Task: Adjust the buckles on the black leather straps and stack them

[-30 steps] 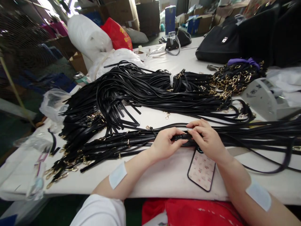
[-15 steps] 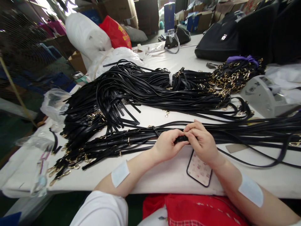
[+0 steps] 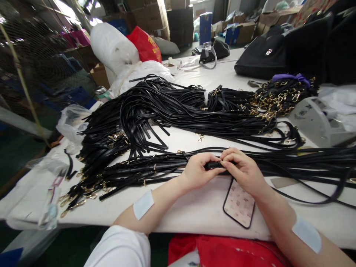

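Observation:
Both of my hands meet over a bundle of long black straps (image 3: 300, 157) on the white table. My left hand (image 3: 198, 169) is closed around a short, thick black strap piece (image 3: 213, 165). The fingertips of my right hand (image 3: 242, 168) pinch the same piece at its right end. Its exact shape is partly hidden by my fingers. Just below my right hand lies a phone (image 3: 239, 203) with a pink patterned back and a black edge. To the left, gold clasps (image 3: 79, 202) hang at the strap ends.
A large heap of black straps (image 3: 167, 100) spreads behind my hands. A tied cluster of gold clasps (image 3: 278, 97), a grey device (image 3: 314, 122) and a black bag (image 3: 261, 55) stand at the right. Clear plastic (image 3: 71, 122) and a white roll (image 3: 112, 48) are at the left.
My right fingers have shifted slightly at the end of the black strap piece, and more of it shows. The whole view has moved a little, so things sit lower and further right.

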The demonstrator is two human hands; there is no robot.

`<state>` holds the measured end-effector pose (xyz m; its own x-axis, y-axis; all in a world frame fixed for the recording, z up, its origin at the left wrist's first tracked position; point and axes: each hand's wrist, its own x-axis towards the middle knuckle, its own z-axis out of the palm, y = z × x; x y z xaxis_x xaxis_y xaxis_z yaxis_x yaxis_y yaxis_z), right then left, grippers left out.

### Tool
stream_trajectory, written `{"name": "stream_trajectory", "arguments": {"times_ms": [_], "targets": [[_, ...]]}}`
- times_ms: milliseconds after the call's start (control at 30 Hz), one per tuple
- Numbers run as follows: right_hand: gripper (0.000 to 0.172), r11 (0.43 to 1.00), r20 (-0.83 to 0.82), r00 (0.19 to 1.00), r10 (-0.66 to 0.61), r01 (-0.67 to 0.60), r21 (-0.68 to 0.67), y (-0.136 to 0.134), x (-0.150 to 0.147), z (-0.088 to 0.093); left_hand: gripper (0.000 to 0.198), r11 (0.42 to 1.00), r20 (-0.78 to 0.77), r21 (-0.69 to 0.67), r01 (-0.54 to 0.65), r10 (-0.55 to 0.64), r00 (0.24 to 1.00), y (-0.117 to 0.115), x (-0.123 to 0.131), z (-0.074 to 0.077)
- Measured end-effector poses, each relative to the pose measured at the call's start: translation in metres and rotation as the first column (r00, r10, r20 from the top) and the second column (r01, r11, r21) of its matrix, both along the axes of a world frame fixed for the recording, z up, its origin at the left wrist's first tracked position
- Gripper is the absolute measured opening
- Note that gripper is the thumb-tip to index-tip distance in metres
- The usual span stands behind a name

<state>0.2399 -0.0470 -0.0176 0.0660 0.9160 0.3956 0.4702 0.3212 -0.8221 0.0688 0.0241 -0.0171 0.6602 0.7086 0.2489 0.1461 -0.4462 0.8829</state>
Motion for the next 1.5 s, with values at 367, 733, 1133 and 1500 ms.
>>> {"name": "stream_trajectory", "arguments": {"times_ms": [367,733,1133,1500], "targets": [[0.031,0.983,0.412,0.907,-0.088,0.012,0.183,-0.001,0.006,0.003,0.026,0.975,-0.018,-0.053,0.215,-0.216,0.976,0.009,-0.011,0.020],[0.016,0.967,0.411,0.906,-0.102,-0.006,0.253,-0.003,-0.004,-0.002,0.033,0.971,-0.150,-0.118,0.208,-0.224,0.963,0.013,-0.008,0.015],[0.018,0.996,0.335,0.940,-0.059,0.033,0.081,-0.006,0.019,0.003,0.037,0.974,-0.243,-0.130,0.184,-0.212,0.947,0.046,-0.049,0.054],[0.036,0.926,0.072,0.965,0.251,-0.218,-0.307,-0.016,0.025,0.011,0.025,0.911,-0.341,-0.044,0.410,-0.399,0.851,0.038,-0.040,0.042]]}}
